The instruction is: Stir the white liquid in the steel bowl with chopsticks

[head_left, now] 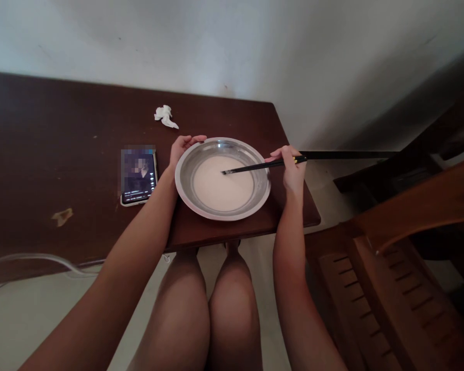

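right hand [290, 167] gripping black chopsticks [261, 166] | lying leftward, tips seemingly dipping into pale batter [222, 188] | left hand [182, 149] clasping round steel bowl [185, 185]

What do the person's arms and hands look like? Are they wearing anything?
Both arms are bare all the way down, with no sleeves showing. The left hand and the right hand wear no gloves, and I can see no rings, watch or bracelet on them. The fingers are slim, with short nails.
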`<move>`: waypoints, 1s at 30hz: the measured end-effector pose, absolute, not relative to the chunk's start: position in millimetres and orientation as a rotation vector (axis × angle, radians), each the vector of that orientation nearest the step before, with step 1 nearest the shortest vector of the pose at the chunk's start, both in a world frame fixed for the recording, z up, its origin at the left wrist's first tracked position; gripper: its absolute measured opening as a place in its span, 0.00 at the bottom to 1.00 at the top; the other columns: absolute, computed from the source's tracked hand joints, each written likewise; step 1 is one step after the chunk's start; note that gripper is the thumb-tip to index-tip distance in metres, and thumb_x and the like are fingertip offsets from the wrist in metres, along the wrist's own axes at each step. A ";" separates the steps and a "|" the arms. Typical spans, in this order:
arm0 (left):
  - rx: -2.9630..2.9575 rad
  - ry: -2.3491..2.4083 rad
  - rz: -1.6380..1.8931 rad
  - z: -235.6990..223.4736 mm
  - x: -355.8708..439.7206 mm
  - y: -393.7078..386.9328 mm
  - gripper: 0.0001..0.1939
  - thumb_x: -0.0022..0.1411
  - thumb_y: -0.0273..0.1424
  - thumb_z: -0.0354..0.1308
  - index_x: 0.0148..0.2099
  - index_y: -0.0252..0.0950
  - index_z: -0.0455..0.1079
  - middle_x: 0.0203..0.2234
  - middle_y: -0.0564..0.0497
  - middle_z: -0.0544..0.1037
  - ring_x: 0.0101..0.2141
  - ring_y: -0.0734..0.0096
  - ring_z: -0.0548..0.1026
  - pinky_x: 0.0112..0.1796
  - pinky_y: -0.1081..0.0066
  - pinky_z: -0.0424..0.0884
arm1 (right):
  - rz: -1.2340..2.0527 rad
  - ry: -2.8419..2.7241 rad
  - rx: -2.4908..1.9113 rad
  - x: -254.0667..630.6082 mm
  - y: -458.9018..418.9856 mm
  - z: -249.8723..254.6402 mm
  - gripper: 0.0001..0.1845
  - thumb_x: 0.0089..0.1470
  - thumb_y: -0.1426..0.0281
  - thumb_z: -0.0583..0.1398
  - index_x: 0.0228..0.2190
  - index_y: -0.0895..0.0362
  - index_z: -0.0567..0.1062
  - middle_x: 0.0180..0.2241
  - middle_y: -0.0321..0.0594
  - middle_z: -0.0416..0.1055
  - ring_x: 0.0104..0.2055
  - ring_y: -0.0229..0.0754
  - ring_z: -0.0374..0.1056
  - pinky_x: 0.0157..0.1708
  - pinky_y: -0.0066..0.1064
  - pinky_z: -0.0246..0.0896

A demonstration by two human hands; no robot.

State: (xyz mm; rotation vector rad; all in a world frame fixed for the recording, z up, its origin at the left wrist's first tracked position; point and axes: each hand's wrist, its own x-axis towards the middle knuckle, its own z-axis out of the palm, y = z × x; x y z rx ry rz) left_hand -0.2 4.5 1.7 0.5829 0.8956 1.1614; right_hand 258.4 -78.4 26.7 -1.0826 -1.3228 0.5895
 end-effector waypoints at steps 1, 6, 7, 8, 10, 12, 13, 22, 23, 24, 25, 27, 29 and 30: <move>0.589 0.896 1.161 1.0 -0.5 4.9 0.18 0.62 0.32 0.43 0.38 0.34 0.74 0.23 0.50 0.78 0.30 0.68 0.78 0.35 0.71 0.73 | 0.606 -1.301 -1.084 259.1 -77.9 25.6 0.19 0.57 0.57 0.52 0.23 0.53 0.74 0.18 0.30 0.70 0.22 0.33 0.71 0.29 0.29 0.66; 0.571 0.906 1.148 2.5 -0.2 4.4 0.17 0.62 0.31 0.43 0.35 0.34 0.74 0.23 0.50 0.78 0.30 0.68 0.78 0.36 0.71 0.73 | 0.707 -1.495 -1.086 253.9 -82.8 30.0 0.16 0.55 0.57 0.55 0.25 0.54 0.75 0.20 0.31 0.72 0.28 0.35 0.73 0.33 0.30 0.68; 0.562 0.906 1.148 3.4 0.0 4.0 0.17 0.62 0.31 0.43 0.35 0.34 0.74 0.22 0.50 0.78 0.29 0.68 0.78 0.35 0.71 0.73 | 0.691 -1.514 -1.083 253.2 -83.2 30.9 0.16 0.55 0.58 0.55 0.25 0.54 0.75 0.21 0.32 0.73 0.30 0.35 0.73 0.35 0.30 0.68; 0.554 0.903 1.150 4.1 0.2 3.6 0.18 0.62 0.31 0.42 0.35 0.34 0.74 0.22 0.50 0.78 0.29 0.68 0.78 0.35 0.71 0.73 | 0.663 -1.504 -1.083 253.2 -82.8 31.2 0.16 0.55 0.59 0.55 0.25 0.54 0.75 0.22 0.32 0.74 0.30 0.35 0.73 0.36 0.30 0.68; 0.545 0.892 1.153 5.0 0.5 3.0 0.18 0.62 0.31 0.42 0.36 0.34 0.74 0.22 0.51 0.78 0.28 0.68 0.78 0.34 0.71 0.74 | 0.603 -1.406 -1.085 255.1 -80.5 29.8 0.17 0.56 0.58 0.54 0.24 0.54 0.75 0.21 0.31 0.73 0.28 0.34 0.73 0.34 0.30 0.67; 0.544 0.880 1.146 5.0 0.4 2.6 0.18 0.62 0.32 0.43 0.38 0.35 0.74 0.22 0.51 0.78 0.28 0.67 0.78 0.34 0.70 0.74 | 0.589 -1.300 -1.084 257.6 -78.3 27.4 0.19 0.56 0.57 0.53 0.23 0.54 0.73 0.18 0.30 0.70 0.23 0.33 0.72 0.30 0.29 0.67; 0.546 0.875 1.143 4.8 0.4 2.5 0.18 0.62 0.32 0.43 0.39 0.35 0.74 0.22 0.51 0.78 0.28 0.67 0.78 0.34 0.70 0.74 | 0.604 -1.278 -1.083 258.2 -78.0 26.6 0.19 0.56 0.56 0.53 0.22 0.54 0.73 0.17 0.30 0.69 0.22 0.33 0.71 0.29 0.28 0.66; 0.580 0.880 1.155 2.0 -0.1 4.1 0.18 0.60 0.32 0.43 0.41 0.36 0.74 0.22 0.51 0.78 0.28 0.67 0.77 0.34 0.70 0.73 | 0.610 -1.414 -1.116 254.4 -81.6 30.2 0.18 0.55 0.56 0.54 0.23 0.54 0.74 0.22 0.32 0.72 0.29 0.34 0.73 0.36 0.30 0.68; 0.582 0.884 1.156 2.0 0.0 4.2 0.17 0.60 0.32 0.44 0.41 0.36 0.74 0.22 0.51 0.78 0.28 0.67 0.77 0.34 0.70 0.72 | 0.597 -1.358 -1.119 255.9 -80.3 28.8 0.19 0.55 0.56 0.53 0.23 0.54 0.73 0.21 0.31 0.71 0.27 0.34 0.72 0.34 0.30 0.68; 0.583 0.888 1.155 2.2 0.1 4.2 0.17 0.60 0.32 0.44 0.41 0.36 0.74 0.22 0.51 0.78 0.28 0.67 0.77 0.34 0.70 0.72 | 0.598 -1.311 -1.119 257.3 -79.2 27.5 0.20 0.56 0.55 0.53 0.22 0.54 0.73 0.20 0.31 0.70 0.25 0.34 0.72 0.32 0.30 0.67; 0.583 0.891 1.154 2.6 0.3 4.0 0.18 0.60 0.32 0.43 0.41 0.36 0.74 0.22 0.51 0.78 0.28 0.67 0.77 0.34 0.70 0.72 | 0.612 -1.285 -1.115 258.2 -78.7 26.6 0.20 0.56 0.55 0.53 0.22 0.54 0.72 0.20 0.30 0.70 0.23 0.33 0.71 0.30 0.29 0.67; 0.580 0.895 1.153 3.8 0.8 3.4 0.18 0.60 0.32 0.42 0.40 0.35 0.74 0.22 0.51 0.78 0.29 0.67 0.77 0.34 0.70 0.72 | 0.665 -1.314 -1.098 257.9 -79.6 26.6 0.20 0.55 0.55 0.53 0.21 0.54 0.72 0.18 0.30 0.69 0.23 0.33 0.71 0.29 0.29 0.67; 0.571 0.896 1.152 5.0 1.3 2.7 0.18 0.61 0.31 0.42 0.40 0.35 0.74 0.21 0.51 0.77 0.28 0.67 0.77 0.34 0.70 0.73 | 0.711 -1.414 -1.080 255.5 -82.1 28.7 0.19 0.55 0.56 0.54 0.21 0.54 0.73 0.18 0.31 0.70 0.25 0.34 0.71 0.30 0.29 0.67; 0.566 0.897 1.151 5.4 1.4 2.4 0.18 0.61 0.31 0.42 0.39 0.35 0.74 0.21 0.51 0.77 0.28 0.67 0.77 0.34 0.70 0.73 | 0.715 -1.463 -1.079 254.3 -83.1 29.9 0.18 0.55 0.57 0.55 0.22 0.54 0.74 0.19 0.31 0.71 0.27 0.35 0.72 0.32 0.29 0.67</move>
